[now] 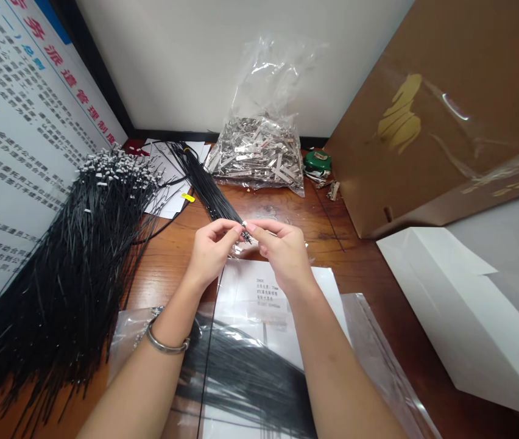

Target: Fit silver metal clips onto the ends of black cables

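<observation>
My left hand [214, 250] and my right hand [282, 250] meet at the centre, thumbs and forefingers pinched together. Between their fingertips is a small white connector [244, 224]. A thin black wire [208, 353] runs down from beneath my left hand across the paper and bag below. Just behind the fingertips lies a tied bundle of black wires [214, 198], its near ends showing bare tips. Past it stands a clear bag of small metal strips [259, 152]. To the left a large heap of black wires [53, 262] has white connectors on its far ends.
A printed sheet [328, 286] and a plastic bag of black wires [250, 366] lie under my forearms. A green tape measure [318, 160] sits at the back right. A brown box [424, 110] and a white box [460, 317] stand right; a printed board [26, 122] leans left.
</observation>
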The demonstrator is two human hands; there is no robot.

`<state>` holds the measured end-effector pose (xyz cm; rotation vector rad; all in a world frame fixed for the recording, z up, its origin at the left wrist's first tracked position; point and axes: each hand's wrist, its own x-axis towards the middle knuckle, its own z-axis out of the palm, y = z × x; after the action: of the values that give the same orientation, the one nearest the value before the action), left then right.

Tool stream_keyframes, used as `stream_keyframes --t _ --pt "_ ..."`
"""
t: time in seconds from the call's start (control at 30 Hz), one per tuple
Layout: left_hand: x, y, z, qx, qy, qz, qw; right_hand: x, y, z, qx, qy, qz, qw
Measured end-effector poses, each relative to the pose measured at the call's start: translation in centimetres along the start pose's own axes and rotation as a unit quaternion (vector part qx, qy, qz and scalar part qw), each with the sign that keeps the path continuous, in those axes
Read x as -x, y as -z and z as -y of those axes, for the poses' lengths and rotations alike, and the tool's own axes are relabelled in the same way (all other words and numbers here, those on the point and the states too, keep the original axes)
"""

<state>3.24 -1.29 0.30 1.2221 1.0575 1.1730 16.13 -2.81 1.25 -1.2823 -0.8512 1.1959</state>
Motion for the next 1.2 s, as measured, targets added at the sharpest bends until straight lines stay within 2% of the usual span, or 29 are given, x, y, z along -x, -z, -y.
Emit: stream_keyframes --t 0.3,1.2 --pt "-0.08 0.01 0.02 -0.018 -0.014 -0.002 1.0 -0.01 -0.08 -0.12 0.048 0.039 0.002 0.998" --pt "-0.04 0.0 0.02 -0.006 -0.04 0.006 0.999 0.01 -0.1 0.17 0.025 0.014 0.008 1.0"
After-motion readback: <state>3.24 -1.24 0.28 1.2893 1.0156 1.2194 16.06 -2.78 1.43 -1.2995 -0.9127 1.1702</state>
